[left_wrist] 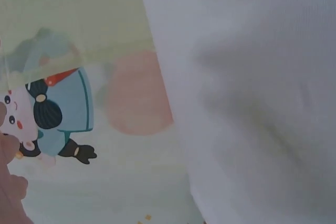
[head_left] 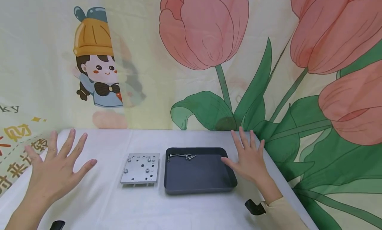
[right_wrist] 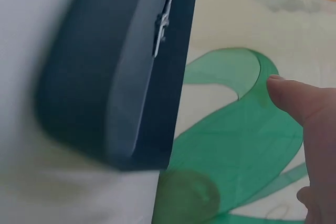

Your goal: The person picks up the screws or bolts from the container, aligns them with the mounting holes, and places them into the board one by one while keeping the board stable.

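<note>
In the head view a silver metal plate (head_left: 140, 177) with holes and several screws set in it stands on short legs on the table. To its right lies a dark tray (head_left: 200, 175) holding several loose screws (head_left: 179, 155) near its far edge; the screws (right_wrist: 164, 22) also show in the right wrist view. My left hand (head_left: 55, 172), fingers spread, is raised left of the plate and holds nothing. My right hand (head_left: 249, 157) is raised at the tray's right side, also spread and empty. Parts of the left hand (left_wrist: 10, 182) and right hand (right_wrist: 320, 140) edge into the wrist views.
A white cloth covers the table (head_left: 140, 210). Behind it hangs a printed curtain (head_left: 143, 57) with large tulips and a cartoon figure. Black straps or devices (head_left: 254, 207) sit near both wrists.
</note>
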Demonstrator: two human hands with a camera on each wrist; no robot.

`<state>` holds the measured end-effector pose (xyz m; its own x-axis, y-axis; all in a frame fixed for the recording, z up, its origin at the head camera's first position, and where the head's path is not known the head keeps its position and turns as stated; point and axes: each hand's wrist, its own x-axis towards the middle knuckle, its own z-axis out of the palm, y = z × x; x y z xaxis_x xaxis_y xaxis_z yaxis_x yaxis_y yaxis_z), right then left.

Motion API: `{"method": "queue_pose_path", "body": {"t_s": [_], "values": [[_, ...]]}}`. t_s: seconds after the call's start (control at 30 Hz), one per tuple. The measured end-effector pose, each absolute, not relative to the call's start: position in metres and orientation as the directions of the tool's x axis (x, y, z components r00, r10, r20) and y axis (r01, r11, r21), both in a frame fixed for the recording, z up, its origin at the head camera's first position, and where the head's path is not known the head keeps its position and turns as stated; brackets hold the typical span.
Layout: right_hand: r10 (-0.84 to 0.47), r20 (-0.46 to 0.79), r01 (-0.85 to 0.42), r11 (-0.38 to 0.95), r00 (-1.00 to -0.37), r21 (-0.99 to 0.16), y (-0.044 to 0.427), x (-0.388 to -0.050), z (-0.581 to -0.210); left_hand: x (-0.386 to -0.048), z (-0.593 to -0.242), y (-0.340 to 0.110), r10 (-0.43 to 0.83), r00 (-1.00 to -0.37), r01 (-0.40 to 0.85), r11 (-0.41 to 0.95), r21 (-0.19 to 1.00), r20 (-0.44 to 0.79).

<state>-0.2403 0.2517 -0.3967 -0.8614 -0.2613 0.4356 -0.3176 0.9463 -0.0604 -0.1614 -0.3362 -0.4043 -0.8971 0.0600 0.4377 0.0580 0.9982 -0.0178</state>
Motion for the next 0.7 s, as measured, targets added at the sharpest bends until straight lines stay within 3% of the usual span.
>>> {"method": "queue_pose_path", "body": {"t_s": [0.37, 0.53, 0.7], "values": [[-0.355, 0.361, -0.439, 0.879, -0.862, -0.184, 0.197, -0.263, -0.386, -0.154, -0.437, -0.31, 0.04, -0.916, 0.199, 0.909, 0.365, 0.4], [-0.424, 0.311, -0.513, 0.8, -0.851, -0.313, 0.175, -0.27, -0.382, -0.149, -0.441, -0.299, -0.016, -0.946, 0.184, 0.795, 0.579, 0.323], [-0.507, 0.252, -0.566, 0.724, -0.824, -0.394, 0.153, -0.279, -0.382, -0.146, -0.44, -0.285, -0.039, -0.979, 0.116, 0.698, 0.706, 0.199]]}}
